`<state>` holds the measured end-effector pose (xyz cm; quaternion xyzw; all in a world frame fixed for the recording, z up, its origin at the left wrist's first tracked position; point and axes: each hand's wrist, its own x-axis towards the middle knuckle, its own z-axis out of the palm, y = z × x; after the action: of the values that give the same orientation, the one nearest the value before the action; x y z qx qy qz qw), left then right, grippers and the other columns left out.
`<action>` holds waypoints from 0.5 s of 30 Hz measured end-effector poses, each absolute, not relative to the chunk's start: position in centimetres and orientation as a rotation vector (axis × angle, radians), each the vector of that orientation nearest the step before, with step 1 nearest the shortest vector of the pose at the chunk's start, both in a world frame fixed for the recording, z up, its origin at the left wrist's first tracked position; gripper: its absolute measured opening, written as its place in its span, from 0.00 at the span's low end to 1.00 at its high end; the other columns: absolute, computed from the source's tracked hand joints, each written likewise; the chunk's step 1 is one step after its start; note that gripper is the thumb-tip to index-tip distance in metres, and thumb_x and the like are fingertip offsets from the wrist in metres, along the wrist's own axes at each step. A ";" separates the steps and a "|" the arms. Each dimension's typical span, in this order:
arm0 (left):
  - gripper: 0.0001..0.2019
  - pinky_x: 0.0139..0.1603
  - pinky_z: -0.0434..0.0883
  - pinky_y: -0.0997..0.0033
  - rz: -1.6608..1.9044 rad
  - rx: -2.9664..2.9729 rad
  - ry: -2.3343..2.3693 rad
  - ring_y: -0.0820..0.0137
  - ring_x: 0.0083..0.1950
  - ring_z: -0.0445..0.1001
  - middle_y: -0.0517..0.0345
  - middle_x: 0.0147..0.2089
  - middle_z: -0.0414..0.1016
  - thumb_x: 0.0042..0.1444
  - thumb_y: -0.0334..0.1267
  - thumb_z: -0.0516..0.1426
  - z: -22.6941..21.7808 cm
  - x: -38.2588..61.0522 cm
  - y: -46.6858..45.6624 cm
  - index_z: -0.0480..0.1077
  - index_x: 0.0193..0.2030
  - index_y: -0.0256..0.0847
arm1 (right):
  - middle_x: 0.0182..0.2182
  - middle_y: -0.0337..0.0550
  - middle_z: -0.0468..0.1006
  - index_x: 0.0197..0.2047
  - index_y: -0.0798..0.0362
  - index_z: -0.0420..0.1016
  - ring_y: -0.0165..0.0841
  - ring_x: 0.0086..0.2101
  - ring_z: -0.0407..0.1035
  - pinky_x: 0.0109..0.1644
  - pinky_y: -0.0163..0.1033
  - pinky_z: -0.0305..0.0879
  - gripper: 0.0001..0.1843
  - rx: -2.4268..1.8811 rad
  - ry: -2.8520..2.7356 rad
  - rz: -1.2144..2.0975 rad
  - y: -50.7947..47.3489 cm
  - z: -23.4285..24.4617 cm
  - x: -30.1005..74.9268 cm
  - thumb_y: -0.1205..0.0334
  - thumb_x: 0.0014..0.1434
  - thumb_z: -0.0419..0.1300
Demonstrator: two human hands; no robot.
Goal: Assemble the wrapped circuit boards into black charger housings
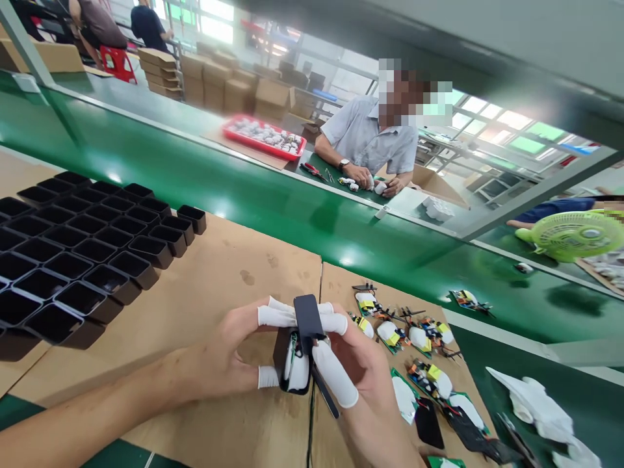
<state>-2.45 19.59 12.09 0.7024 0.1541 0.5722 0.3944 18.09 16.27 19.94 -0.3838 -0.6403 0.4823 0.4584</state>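
My left hand and my right hand meet over the cardboard-covered bench, both with white finger cots on the fingertips. Together they grip a small black adapter housing with a white circuit part set inside it. My left fingers pinch it from the left and above; my right thumb and fingers press it from the right. A thin black cable hangs down from it.
Several empty black housings stand in rows at the left. Several circuit boards lie at the right, with white wrappings beyond. A green conveyor belt runs across. A person in a grey shirt works opposite; a green fan stands at right.
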 end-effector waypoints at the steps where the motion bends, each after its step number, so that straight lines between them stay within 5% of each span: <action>1: 0.31 0.62 0.85 0.62 1.448 1.787 0.396 0.60 0.57 0.87 0.49 0.60 0.87 0.66 0.34 0.75 12.1 -2.5 19.6 0.75 0.73 0.50 | 0.64 0.47 0.83 0.67 0.38 0.85 0.46 0.65 0.76 0.72 0.50 0.75 0.19 -0.944 -1.585 1.214 16.2 19.8 18.2 0.46 0.78 0.70; 8: 0.26 0.66 0.86 0.57 1.401 1.753 0.439 0.54 0.63 0.87 0.47 0.62 0.87 0.66 0.36 0.74 12.3 -2.7 19.6 0.79 0.69 0.48 | 0.69 0.41 0.78 0.70 0.32 0.81 0.44 0.69 0.72 0.77 0.44 0.68 0.39 -1.020 -1.638 1.208 15.9 18.8 18.4 0.57 0.60 0.86; 15: 0.26 0.68 0.86 0.56 1.362 1.760 0.466 0.55 0.64 0.87 0.46 0.64 0.86 0.67 0.38 0.74 12.1 -2.8 19.8 0.78 0.69 0.48 | 0.73 0.43 0.75 0.74 0.30 0.77 0.46 0.74 0.67 0.82 0.49 0.60 0.30 -0.935 -1.680 1.126 15.9 17.8 18.7 0.50 0.73 0.76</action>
<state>-2.78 19.83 12.15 0.7022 0.1861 0.5436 0.4204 18.68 15.93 17.79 -0.3766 -0.6768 0.4535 0.4408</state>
